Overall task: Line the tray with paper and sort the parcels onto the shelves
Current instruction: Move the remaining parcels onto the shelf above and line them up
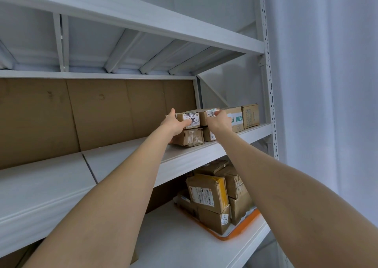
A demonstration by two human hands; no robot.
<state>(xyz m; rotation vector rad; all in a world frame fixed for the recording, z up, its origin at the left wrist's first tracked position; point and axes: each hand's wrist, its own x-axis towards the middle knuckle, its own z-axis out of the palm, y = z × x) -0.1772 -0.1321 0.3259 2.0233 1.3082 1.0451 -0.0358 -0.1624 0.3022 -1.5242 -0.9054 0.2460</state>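
Note:
Both my arms reach up to the upper shelf [126, 159]. My left hand [173, 124] grips the left end of a small labelled parcel [191, 120] that sits on top of a taped brown parcel [191, 137]. My right hand [218, 121] holds a second small parcel [209, 113] stacked on another box [208, 134]. On the shelf below, an orange tray [243, 224] lined with white paper carries several brown parcels, one with a yellow wrap [207, 192].
Two more boxes [237, 118] [250, 116] stand at the right end of the upper shelf. Brown cardboard [92, 112] lines the shelf's back. A white perforated upright [270, 83] and a pale curtain [327, 83] are on the right.

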